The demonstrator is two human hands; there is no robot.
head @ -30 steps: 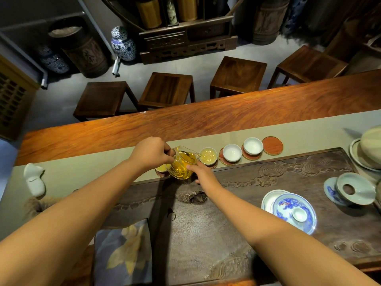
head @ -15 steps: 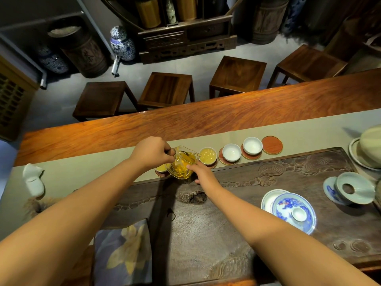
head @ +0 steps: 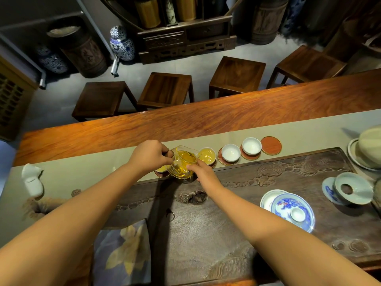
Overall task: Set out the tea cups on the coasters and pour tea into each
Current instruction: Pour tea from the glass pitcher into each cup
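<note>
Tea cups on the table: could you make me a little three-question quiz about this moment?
1. How many cups already hold tea?
2. True or false: the last coaster on the right has a cup on it.
3. Which hand grips the glass pitcher by its handle? A left, B right

Key: 1 two, the one beside the pitcher and one partly hidden under it; 2 false; 3 A

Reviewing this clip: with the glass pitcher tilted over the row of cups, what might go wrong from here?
1. The glass pitcher looks quite full and hangs over an already filled cup; tea may overflow onto the cloth runner.
2. The right hand only touches the pitcher's wall, so the left hand carries it alone; it might slip.
</note>
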